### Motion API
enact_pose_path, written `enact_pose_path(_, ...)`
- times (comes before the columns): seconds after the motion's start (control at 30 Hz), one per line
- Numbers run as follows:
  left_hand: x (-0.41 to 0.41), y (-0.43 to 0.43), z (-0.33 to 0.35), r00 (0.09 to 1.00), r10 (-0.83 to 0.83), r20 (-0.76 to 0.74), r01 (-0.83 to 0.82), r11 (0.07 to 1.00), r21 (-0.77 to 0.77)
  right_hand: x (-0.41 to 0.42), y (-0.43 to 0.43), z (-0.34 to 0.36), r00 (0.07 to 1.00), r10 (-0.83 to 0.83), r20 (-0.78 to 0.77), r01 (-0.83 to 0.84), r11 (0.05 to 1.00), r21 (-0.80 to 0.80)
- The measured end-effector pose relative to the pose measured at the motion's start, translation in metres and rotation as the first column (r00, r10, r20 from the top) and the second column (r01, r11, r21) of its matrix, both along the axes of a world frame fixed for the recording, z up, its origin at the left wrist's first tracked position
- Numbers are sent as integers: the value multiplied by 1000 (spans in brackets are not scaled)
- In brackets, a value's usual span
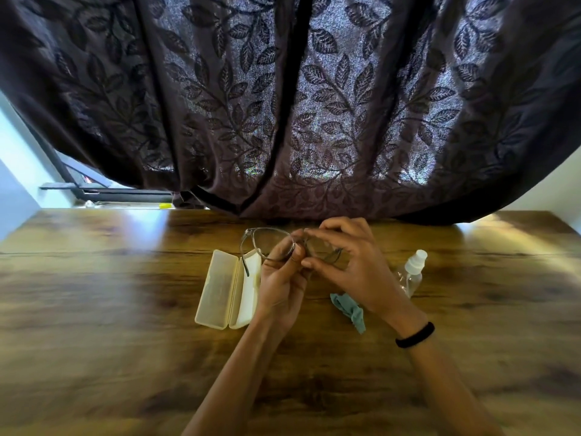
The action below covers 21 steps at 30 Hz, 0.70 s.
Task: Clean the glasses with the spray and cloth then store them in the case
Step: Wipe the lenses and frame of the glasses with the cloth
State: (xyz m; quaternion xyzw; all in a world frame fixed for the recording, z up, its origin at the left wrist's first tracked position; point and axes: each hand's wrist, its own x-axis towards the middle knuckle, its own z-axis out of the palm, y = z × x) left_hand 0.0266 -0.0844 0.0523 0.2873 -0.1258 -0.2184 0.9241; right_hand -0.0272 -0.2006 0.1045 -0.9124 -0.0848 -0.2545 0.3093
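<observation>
Thin-framed glasses [267,240] are held above the table, just over the open cream case [220,292]. My left hand [281,284] pinches the frame near the bridge from below. My right hand [349,262] grips the right lens side, fingers curled round it. One temple arm hangs down over the case's right half. A crumpled teal cloth [350,309] lies on the table under my right wrist. The clear spray bottle [412,272] with a white cap lies to the right of my right hand.
The wooden table [125,309] stretches wide on both sides. A dark leaf-patterned curtain [283,105] hangs down to the table's far edge. A black band sits on my right wrist [415,335].
</observation>
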Motion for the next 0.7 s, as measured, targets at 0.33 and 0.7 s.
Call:
enact_pose_path(0.33,4,-2,1,1000,-3,26,3,1000,-2,-1,0,-1,999,4,37,-4,1000,6)
enact_pose_path(0.7,22,-4,3,997,82,-2,-82,996,-37,-18,-21,-29,886,-397,-241,393,917,-63)
